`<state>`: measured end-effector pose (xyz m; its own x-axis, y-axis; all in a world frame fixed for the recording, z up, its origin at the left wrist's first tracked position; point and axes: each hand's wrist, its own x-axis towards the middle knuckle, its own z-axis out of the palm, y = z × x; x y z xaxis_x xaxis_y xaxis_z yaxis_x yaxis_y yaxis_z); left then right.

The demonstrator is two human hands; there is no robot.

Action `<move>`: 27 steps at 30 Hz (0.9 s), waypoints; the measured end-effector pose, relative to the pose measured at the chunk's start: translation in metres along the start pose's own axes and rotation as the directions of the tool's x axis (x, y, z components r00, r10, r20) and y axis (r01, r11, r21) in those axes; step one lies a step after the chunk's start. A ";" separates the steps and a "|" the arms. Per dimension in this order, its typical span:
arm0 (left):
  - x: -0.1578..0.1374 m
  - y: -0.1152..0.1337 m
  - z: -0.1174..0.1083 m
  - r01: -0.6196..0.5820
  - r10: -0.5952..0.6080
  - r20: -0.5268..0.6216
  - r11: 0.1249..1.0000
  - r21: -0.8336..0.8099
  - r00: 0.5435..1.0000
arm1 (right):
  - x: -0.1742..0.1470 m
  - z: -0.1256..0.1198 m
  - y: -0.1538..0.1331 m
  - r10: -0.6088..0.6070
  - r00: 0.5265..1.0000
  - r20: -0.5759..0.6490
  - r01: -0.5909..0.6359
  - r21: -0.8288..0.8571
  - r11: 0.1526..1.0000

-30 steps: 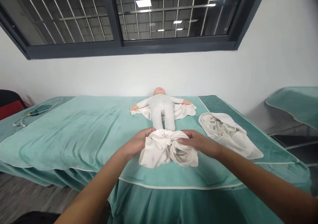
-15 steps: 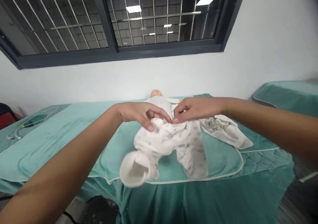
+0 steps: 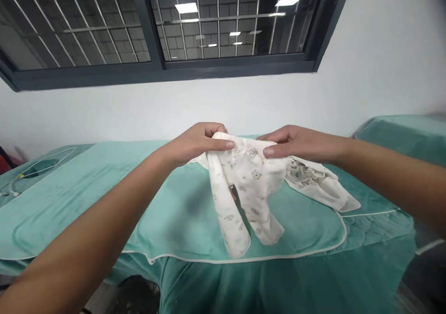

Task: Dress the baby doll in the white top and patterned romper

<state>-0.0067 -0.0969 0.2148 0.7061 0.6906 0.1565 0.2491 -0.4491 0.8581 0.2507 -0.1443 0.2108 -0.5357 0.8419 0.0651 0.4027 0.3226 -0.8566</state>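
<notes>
A pair of white baby pants (image 3: 256, 174) with a small printed pattern hangs by its waistband between my hands, both legs pointing down toward me. My left hand (image 3: 200, 143) pinches the waistband's left corner, thumb in front and fingers behind. At the right side of the waistband, my right hand (image 3: 296, 143) grips the cloth between thumb and fingers. Behind the pants, a bit of white cloth (image 3: 200, 160) shows beside my left hand; the doll that lay there is otherwise hidden.
A crumpled white printed garment (image 3: 322, 184) lies to the right on the green padded bed cover (image 3: 139, 179). Thin pale tubing or cable (image 3: 42, 165) rests at the far left. A wall with a barred window (image 3: 223, 35) stands behind the bed.
The pants have been lifted and spread, their legs now hanging straighter. My hands have moved apart along the waistband. The doll's head, visible before, is now covered from view.
</notes>
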 end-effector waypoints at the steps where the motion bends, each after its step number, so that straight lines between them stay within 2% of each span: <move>1: 0.000 -0.003 -0.005 -0.008 0.008 0.001 0.994 0.109 1.000 | -0.001 -0.001 0.005 -0.008 1.000 0.025 0.009 -0.038 0.999; 4: -0.001 -0.014 -0.018 0.006 0.004 -0.021 0.893 0.451 1.000 | -0.002 -0.006 0.022 0.063 0.995 0.080 -0.050 -0.158 0.986; 7: -0.004 -0.028 -0.024 0.099 -0.066 -0.077 0.805 0.584 0.995 | -0.001 -0.007 0.036 0.197 0.979 0.056 -0.181 -0.217 0.959; 9: -0.005 -0.034 -0.022 0.145 -0.061 -0.169 0.823 0.549 0.984 | 0.003 -0.003 0.040 0.203 0.978 -0.041 -0.207 -0.151 0.967; 11: -0.004 -0.035 -0.015 0.148 -0.005 -0.303 0.880 0.452 0.953 | 0.010 0.006 0.040 0.170 0.971 -0.167 -0.173 -0.003 0.985; 14: 0.000 -0.031 0.000 0.056 0.067 -0.433 0.963 0.265 0.899 | 0.026 0.030 0.035 0.120 0.959 -0.256 -0.075 0.178 0.981; 16: 0.002 -0.026 0.011 -0.064 0.120 -0.416 0.987 0.147 0.901 | 0.036 0.050 0.031 0.083 0.971 -0.226 -0.031 0.225 0.974; 18: 0.004 -0.023 0.023 -0.172 0.181 -0.341 0.984 0.056 0.923 | 0.046 0.067 0.028 0.048 0.975 -0.217 0.014 0.275 0.961; 20: 0.004 -0.026 0.033 -0.233 0.225 -0.304 0.972 0.010 0.926 | 0.053 0.077 0.025 0.037 0.965 -0.259 0.065 0.371 0.926; 21: 0.004 -0.030 0.038 -0.240 0.231 -0.322 0.971 0.010 0.918 | 0.057 0.078 0.024 0.045 0.956 -0.290 0.090 0.436 0.896; 24: 0.000 -0.050 0.054 -0.175 0.180 -0.435 0.983 0.053 0.882 | 0.066 0.068 0.021 0.104 0.901 -0.421 0.189 0.596 0.780; 27: -0.007 -0.069 0.069 -0.029 0.033 -0.379 0.999 0.015 0.925 | 0.075 0.051 0.022 0.136 0.830 -0.541 0.310 0.650 0.693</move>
<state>0.0176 -0.1099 0.1206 0.4100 0.8389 0.3580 0.2388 -0.4775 0.8455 0.1818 -0.0958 0.1709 0.0115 0.9767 0.2141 -0.3695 0.2031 -0.9068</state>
